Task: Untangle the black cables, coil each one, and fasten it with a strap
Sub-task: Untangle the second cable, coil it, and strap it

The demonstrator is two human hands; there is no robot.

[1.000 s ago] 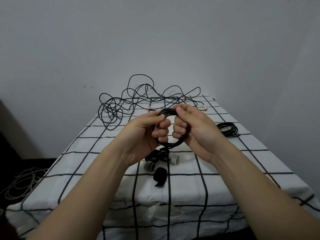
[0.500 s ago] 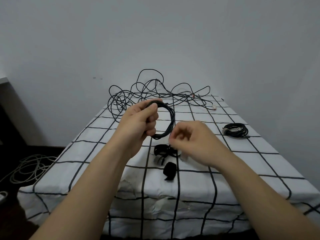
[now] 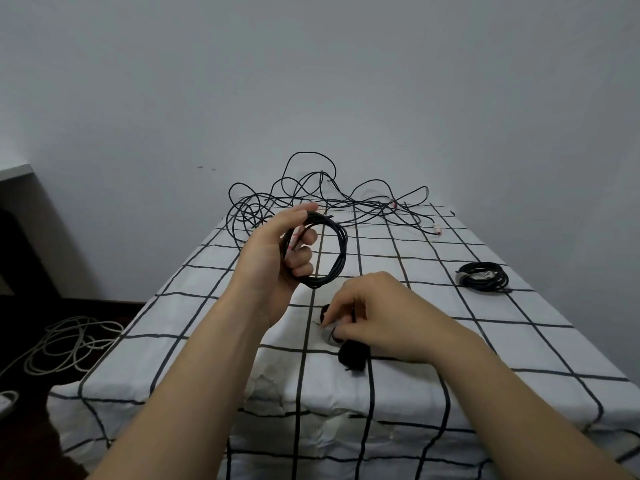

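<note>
My left hand [image 3: 277, 258] grips a coiled black cable [image 3: 337, 258] and holds it upright above the checked table [image 3: 519, 341]. My right hand [image 3: 374, 317] is lower, on the table, with its fingertips pinching at a small pile of straps [image 3: 332, 332], black and white, partly hidden under the fingers. A rolled black strap [image 3: 351, 355] lies just in front of that hand. A tangle of loose black cables [image 3: 311, 202] sprawls at the table's far end. One coiled black cable [image 3: 483, 277] lies on the right side of the table.
The table stands against a grey wall [image 3: 311, 81]. A white connector [image 3: 437, 231] lies at the far right of the tangle. Pale cable loops [image 3: 62, 344] lie on the dark floor to the left. The table's front edge is close to me.
My right hand let go of the coil and dropped to the straps on the table. My left hand keeps the coil raised, alone.
</note>
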